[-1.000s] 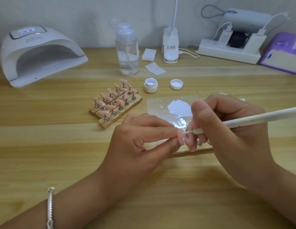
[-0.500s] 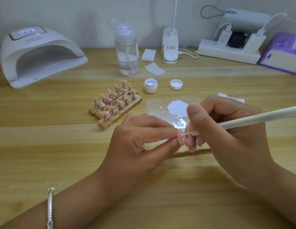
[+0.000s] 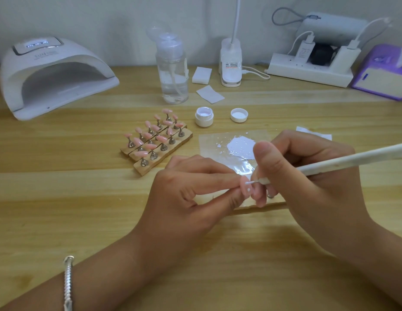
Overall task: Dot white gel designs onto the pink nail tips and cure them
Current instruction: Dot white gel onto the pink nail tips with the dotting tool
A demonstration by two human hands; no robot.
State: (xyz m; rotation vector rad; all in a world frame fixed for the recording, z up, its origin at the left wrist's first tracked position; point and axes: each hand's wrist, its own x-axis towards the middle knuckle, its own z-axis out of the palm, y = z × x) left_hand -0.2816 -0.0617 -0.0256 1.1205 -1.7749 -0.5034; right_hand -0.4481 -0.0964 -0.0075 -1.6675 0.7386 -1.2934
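I'm seeing left hand (image 3: pixel 191 198) pinching tip (image 3: pixel 246 189) | right hand (image 3: pixel 307 176) gripping pen (image 3: pixel 343 161) | centre jar (image 3: pixel 204 122) holding white gel (image 3: pixel 204 113) | bottle (image 3: pixel 173 70) holding clear liquid (image 3: pixel 175 95)

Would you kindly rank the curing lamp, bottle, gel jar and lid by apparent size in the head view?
1. curing lamp
2. bottle
3. gel jar
4. lid, about as wide as the jar but flatter, so only narrowly smaller.

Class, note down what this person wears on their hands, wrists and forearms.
No gloves, no sleeves in view, no rings that show. The left hand has a silvery twisted bracelet at its wrist; the right hand wears nothing.
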